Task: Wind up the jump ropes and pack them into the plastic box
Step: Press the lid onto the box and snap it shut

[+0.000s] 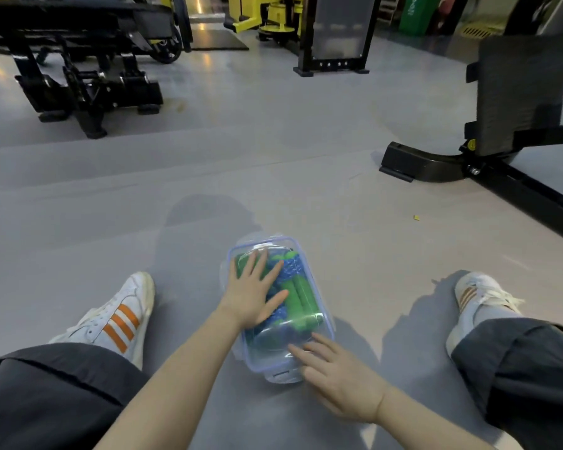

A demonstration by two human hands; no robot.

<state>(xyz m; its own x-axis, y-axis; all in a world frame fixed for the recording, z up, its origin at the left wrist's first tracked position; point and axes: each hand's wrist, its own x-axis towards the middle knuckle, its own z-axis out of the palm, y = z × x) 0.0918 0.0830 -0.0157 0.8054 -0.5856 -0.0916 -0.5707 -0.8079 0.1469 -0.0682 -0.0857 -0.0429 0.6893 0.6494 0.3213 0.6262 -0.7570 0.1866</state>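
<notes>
Black gym machines (88,76) stand on the grey floor (241,164). A green bin (415,13) sits far back. Yellow equipment (267,14) stands nearby.

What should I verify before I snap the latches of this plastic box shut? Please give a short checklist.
1. Jump ropes inside the plastic box: ok, green and blue show through the lid.
2. Lid lies on the box: ok.
3. Left hand flat on the lid: ok.
4. Right hand touches the lid's near end with its fingers: ok.
5. Near latch snapped: cannot tell.
6. Rope pinched under the rim: cannot tell.
</notes>
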